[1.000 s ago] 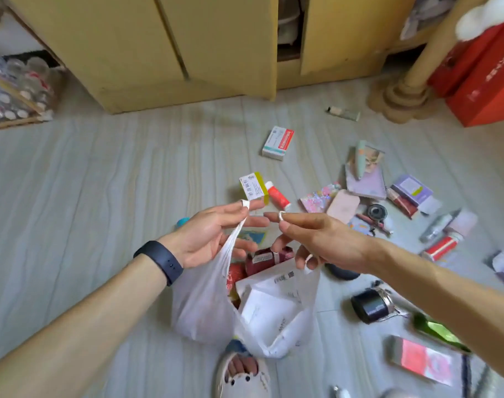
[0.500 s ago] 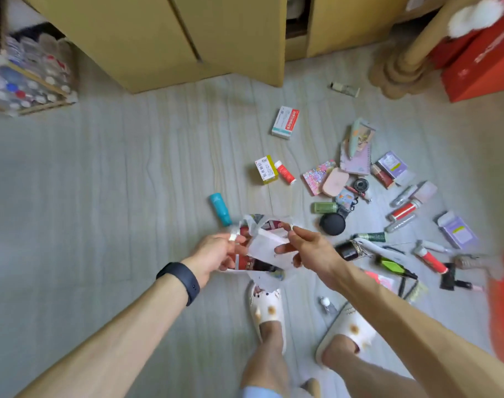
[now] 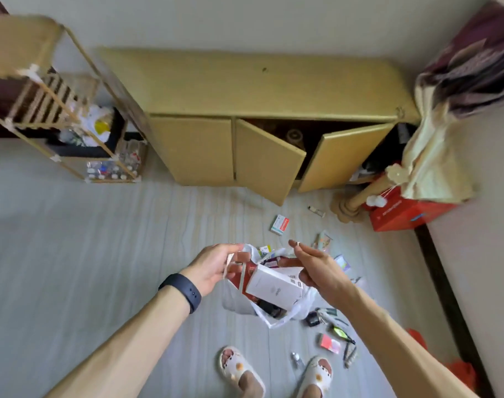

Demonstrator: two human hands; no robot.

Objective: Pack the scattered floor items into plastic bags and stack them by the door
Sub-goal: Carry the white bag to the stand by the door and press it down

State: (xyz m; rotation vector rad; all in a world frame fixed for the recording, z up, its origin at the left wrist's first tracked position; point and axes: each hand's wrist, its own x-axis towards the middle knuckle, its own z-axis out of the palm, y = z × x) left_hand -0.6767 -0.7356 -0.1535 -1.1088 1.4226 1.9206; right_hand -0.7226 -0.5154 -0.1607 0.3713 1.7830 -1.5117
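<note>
A white plastic bag (image 3: 276, 308) hangs in the air in front of the person, above the floor (image 3: 101, 254), part full. A white box (image 3: 273, 285) fills its open mouth, with a red-brown box (image 3: 246, 275) beside it and a dark item below.

The left hand (image 3: 216, 265), on the wrist with a dark band (image 3: 183, 291), pinches one handle strip between thumb and fingers. The right hand (image 3: 314, 268) has its fingers closed round the other side of the bag mouth, the first finger stretched forward.

To do this step well, I judge both handles should be drawn together and knotted above the boxes while the bag stays upright.

Small print and a barcode mark the white box, too blurred to read.

More small items (image 3: 334, 334) lie scattered toward the floor's right edge, near a yellow cabinet (image 3: 262, 90) with open doors.
</note>
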